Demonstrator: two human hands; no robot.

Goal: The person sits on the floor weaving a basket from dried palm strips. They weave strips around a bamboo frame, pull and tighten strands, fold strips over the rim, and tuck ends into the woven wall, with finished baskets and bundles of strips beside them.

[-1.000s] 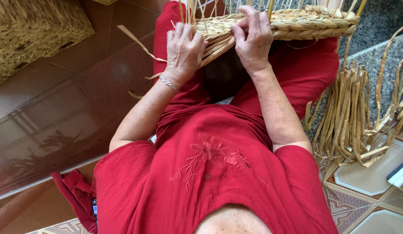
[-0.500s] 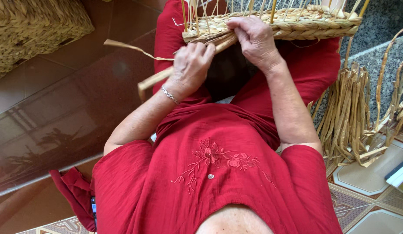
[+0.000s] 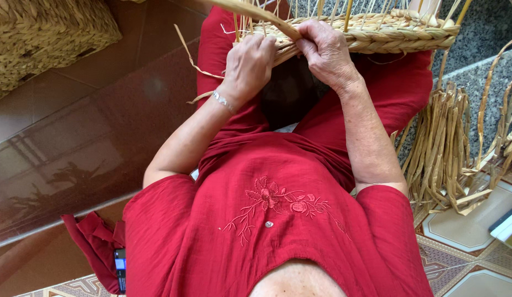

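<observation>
Your hands on the half-woven basket

The basket [image 3: 377, 30] rests on your lap, its braided rim running left to right, its top cut off by the frame. Your left hand [image 3: 250, 63] and right hand [image 3: 325, 52] pinch a flat straw strip [image 3: 256, 12] (probably one strand) slanting up-left.

Bright, soft daylight, sharp throughout.
Glossy floor [image 3: 102, 143] mirrors pale glare; dark shadow pools in the lap; edges slightly bowed.

The woven basket [image 3: 377, 30] is cut off by the top edge.
</observation>
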